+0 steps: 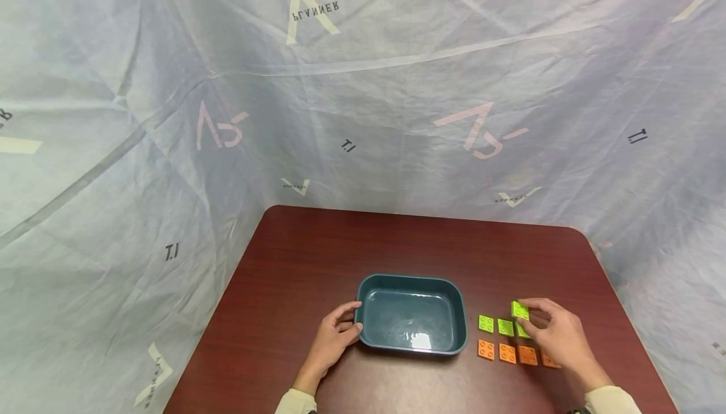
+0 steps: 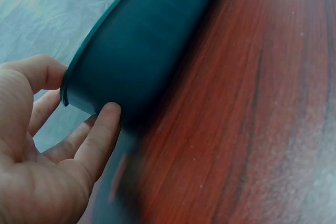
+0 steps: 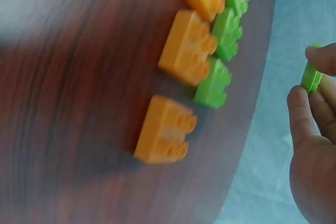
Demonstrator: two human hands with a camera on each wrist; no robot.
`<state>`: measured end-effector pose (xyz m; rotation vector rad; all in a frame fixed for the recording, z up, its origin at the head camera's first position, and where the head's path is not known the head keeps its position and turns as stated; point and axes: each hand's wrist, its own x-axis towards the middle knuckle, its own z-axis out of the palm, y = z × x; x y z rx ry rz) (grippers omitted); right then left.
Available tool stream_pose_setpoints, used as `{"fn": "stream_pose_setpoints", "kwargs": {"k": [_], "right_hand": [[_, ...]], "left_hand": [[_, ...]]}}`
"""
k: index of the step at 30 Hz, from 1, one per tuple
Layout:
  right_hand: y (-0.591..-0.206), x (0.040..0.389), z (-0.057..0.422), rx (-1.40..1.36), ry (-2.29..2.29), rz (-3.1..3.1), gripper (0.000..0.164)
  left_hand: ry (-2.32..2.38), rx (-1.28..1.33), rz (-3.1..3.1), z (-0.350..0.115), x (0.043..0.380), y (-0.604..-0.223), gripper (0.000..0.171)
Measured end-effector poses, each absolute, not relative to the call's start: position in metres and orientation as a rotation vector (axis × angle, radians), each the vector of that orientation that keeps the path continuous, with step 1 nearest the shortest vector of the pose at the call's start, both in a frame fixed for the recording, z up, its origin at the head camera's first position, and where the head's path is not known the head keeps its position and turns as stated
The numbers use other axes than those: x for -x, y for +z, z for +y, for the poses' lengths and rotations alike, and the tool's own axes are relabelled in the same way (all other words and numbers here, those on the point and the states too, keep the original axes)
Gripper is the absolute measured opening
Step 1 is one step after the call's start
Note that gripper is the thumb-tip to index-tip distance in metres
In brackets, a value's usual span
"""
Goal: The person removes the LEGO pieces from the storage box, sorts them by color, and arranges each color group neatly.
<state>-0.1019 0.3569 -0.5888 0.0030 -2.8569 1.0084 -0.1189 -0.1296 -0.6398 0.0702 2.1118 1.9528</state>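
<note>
A dark teal rectangular tray (image 1: 411, 350) stands on the table, with nothing inside it. At its left end, my left hand (image 1: 334, 335) holds the side, index finger at the rim and thumb against the outer wall (image 2: 142, 51). To the tray's right, my right hand (image 1: 558, 335) pinches a lime-green toy building block (image 1: 519, 310) between thumb and fingers, above the table. Below it lies a row of green blocks (image 1: 486, 323), the rightmost partly covered by the hand. Nearer to me is a row of orange blocks (image 1: 486, 350), its last one also partly hidden.
The dark red wooden table (image 1: 340, 237) has rounded far corners. Pale printed sheeting (image 1: 397, 105) hangs behind it and along both sides. In the right wrist view, the orange blocks (image 3: 165, 129) and green blocks (image 3: 214, 85) show studs on top.
</note>
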Motion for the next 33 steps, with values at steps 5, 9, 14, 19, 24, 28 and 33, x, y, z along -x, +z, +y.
{"fn": "stream_pose_setpoints", "kwargs": {"k": [5, 9, 14, 19, 24, 28, 33], "right_hand": [[-0.593, 0.101, 0.37, 0.033, 1.015, -2.892, 0.041], [-0.599, 0.099, 0.38, 0.057, 1.013, -2.917, 0.041], [-0.605, 0.097, 0.394, 0.072, 0.998, -2.946, 0.041], [-0.611, 0.098, 0.406, 0.075, 0.945, -2.953, 0.041], [-0.614, 0.097, 0.415, 0.117, 0.936, -2.972, 0.042], [-0.614, 0.098, 0.419, 0.131, 0.928, -2.981, 0.042], [-0.614, 0.099, 0.422, 0.16, 0.949, -3.016, 0.043]], "left_hand": [[1.972, -0.072, 2.099, -0.13, 0.118, -0.64, 0.05], [1.992, -0.063, 2.085, -0.131, 0.118, -0.64, 0.051], [1.993, -0.053, 2.077, -0.13, 0.118, -0.641, 0.05], [1.988, -0.048, 2.075, -0.129, 0.117, -0.641, 0.049], [1.985, -0.059, 2.082, -0.129, 0.118, -0.642, 0.049], [1.984, -0.062, 2.092, -0.129, 0.118, -0.641, 0.049], [1.985, -0.059, 2.095, -0.13, 0.118, -0.642, 0.05]]}}
